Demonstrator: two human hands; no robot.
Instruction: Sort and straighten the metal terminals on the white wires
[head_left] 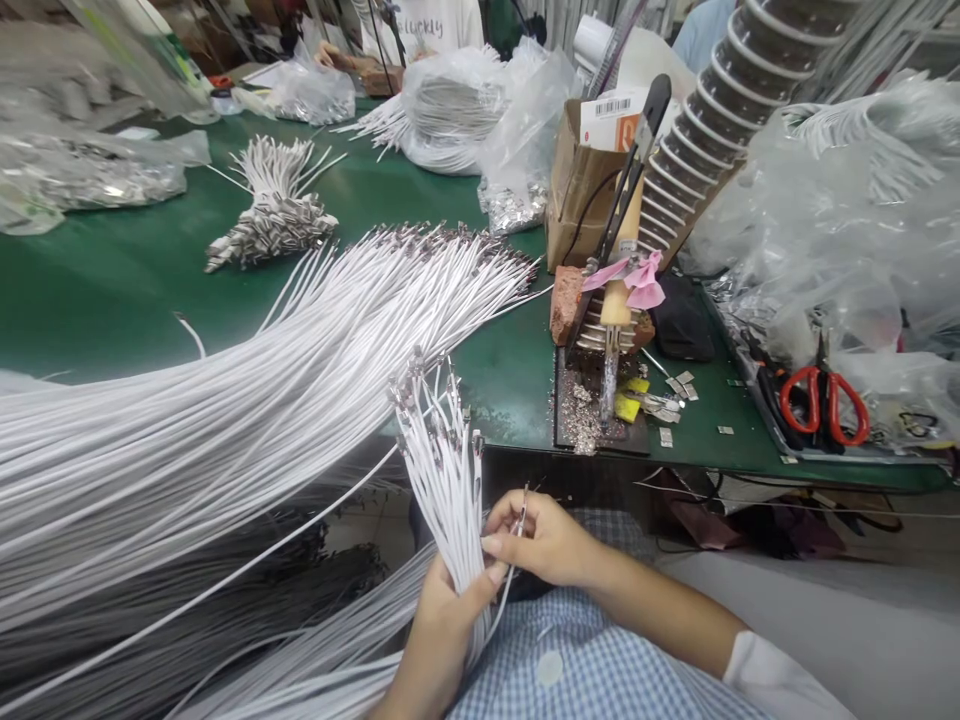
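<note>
My left hand (454,615) is wrapped round a bundle of white cables (442,490), whose dark metal-tipped ends point up and away from me. Beside it, my right hand (547,540) pinches a single white cable (504,605) close to its metal tip, which sticks up past the fingers. That cable curves down along the bundle. Behind both hands, a much larger pile of white cables (300,400) stretches from the left across the green table (510,380), tips toward the middle.
A soldering iron (615,320) stands over a dirty plate by the table edge, below a ribbed hose (720,110). Red-handled cutters (823,400) lie in a tray at right. A tied cable bunch (274,210) and plastic bags (517,150) are farther back. Another person's hand (337,57) is across the table.
</note>
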